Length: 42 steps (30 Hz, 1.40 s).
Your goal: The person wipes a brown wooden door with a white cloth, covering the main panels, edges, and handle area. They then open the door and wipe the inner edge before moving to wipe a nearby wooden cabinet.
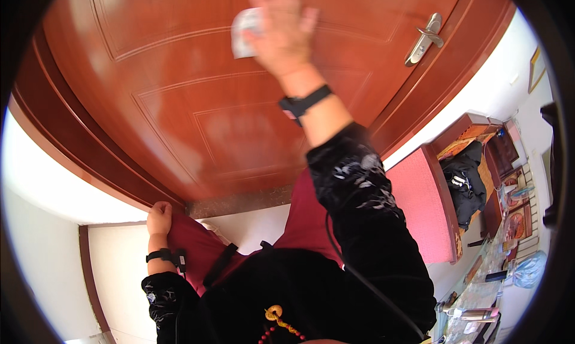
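Observation:
A reddish-brown panelled door (251,128) fills the view in front of me. My right hand (285,34) is spread against its upper part, blurred, with the thumb over a white cloth or tissue (245,33). The palm hides part of that white piece, which lies flat on the door. Low on the left, my left hand (160,218) hangs beside my thigh near the foot of the door frame (103,150). Its fingers are curled in, and nothing shows in them. Each wrist wears a black strap.
A metal lever handle (424,40) sticks out at the door's right side. To my right stands wooden furniture with a pink covering (420,209) and a black garment (465,182) on it. Beyond is a glass-topped table (478,276) with a flask (478,314). A dark threshold (242,200) runs below the door.

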Each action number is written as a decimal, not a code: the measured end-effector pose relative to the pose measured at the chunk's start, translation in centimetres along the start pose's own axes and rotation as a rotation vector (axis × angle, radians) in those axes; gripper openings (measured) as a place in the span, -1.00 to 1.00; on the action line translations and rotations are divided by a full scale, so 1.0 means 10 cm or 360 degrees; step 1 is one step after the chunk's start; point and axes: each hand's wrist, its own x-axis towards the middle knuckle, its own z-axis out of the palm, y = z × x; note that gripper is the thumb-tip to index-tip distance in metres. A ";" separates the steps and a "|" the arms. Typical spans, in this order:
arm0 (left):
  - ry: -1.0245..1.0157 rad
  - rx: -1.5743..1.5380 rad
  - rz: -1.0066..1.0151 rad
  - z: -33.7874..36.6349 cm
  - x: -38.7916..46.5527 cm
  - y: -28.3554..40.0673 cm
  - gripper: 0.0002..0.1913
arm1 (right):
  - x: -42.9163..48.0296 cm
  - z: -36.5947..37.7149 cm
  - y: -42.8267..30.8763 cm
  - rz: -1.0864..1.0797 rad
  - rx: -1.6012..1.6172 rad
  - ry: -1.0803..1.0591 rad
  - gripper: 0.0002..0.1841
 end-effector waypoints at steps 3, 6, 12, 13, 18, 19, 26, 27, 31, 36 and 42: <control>0.0064 -0.0031 0.0077 0.00 -0.03 -0.01 -0.79 | -0.45 -0.38 0.88 0.0428 -0.0096 0.0012 -0.06; 0.0034 -0.0049 0.0110 0.00 -0.01 0.02 -0.79 | -0.84 -0.71 1.58 0.0832 -0.0099 0.0151 -0.15; -0.0011 -0.0112 0.0088 0.05 0.06 0.05 -0.79 | -1.36 -0.82 1.79 0.0910 -0.0190 0.0367 -0.17; -0.0021 -0.0134 0.0092 0.06 0.07 0.05 -0.79 | -1.37 -0.75 1.67 0.1036 -0.0084 0.0371 -0.18; -0.0074 -0.0143 0.0132 0.08 0.10 0.02 -0.78 | -1.24 -0.27 0.54 0.0687 0.0018 0.0081 -0.15; -0.0086 -0.0153 0.0128 0.08 0.10 0.01 -0.78 | -1.17 -0.13 0.28 0.0607 0.0002 0.0006 -0.13; -0.0035 0.0040 0.0041 0.07 0.10 0.05 -0.76 | -0.44 0.49 -1.27 -0.0137 0.0061 -0.0033 -0.30; -0.0034 0.0051 -0.0001 0.07 0.10 0.07 -0.75 | -0.33 0.54 -1.45 -0.0216 0.0147 0.0012 -0.34; -0.0014 0.0089 -0.0042 0.05 0.11 0.12 -0.76 | 0.01 0.58 -1.69 -0.0466 0.0629 -0.0157 -0.40; 0.0052 0.0169 -0.0012 0.02 0.06 0.14 -0.75 | 0.25 0.37 -1.05 -0.0440 0.0352 0.0082 -0.40; 0.0072 0.0098 -0.0039 -0.01 -0.03 0.10 -0.76 | -0.02 -0.30 0.54 0.0171 -0.0016 0.0015 -0.20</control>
